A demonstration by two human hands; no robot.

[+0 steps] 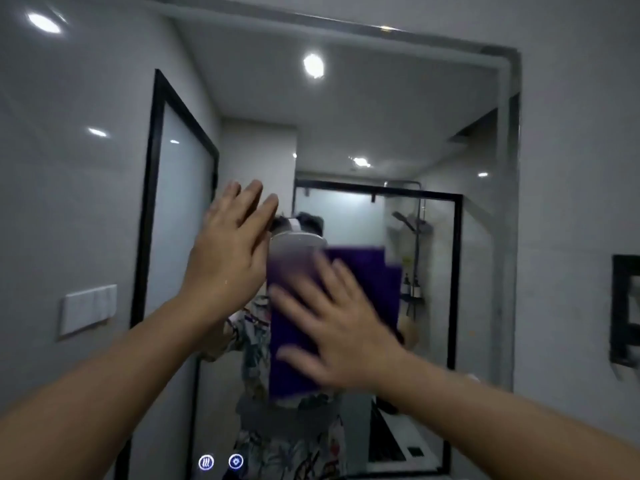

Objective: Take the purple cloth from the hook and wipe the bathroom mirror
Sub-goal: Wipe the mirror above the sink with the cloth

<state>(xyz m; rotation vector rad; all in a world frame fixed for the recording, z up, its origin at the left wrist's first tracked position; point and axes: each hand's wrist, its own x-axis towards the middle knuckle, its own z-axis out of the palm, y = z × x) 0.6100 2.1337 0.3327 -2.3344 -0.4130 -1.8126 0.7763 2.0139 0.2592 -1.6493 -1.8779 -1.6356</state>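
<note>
The bathroom mirror (363, 133) fills the wall ahead, in a grey frame. A purple cloth (367, 282) lies flat against the glass at its middle. My right hand (339, 327) presses on the cloth with the fingers spread; it is blurred by motion. My left hand (228, 247) is raised to the left of the cloth, fingers straight and apart, flat near the glass and holding nothing. The mirror reflects a person in a patterned shirt, mostly behind the cloth and hands.
A white switch plate (88, 308) sits on the grey tiled wall at left. A black fitting (625, 310) hangs on the wall at the right edge. Two lit touch icons (221, 461) glow at the mirror's bottom. A black-framed shower screen shows in the reflection.
</note>
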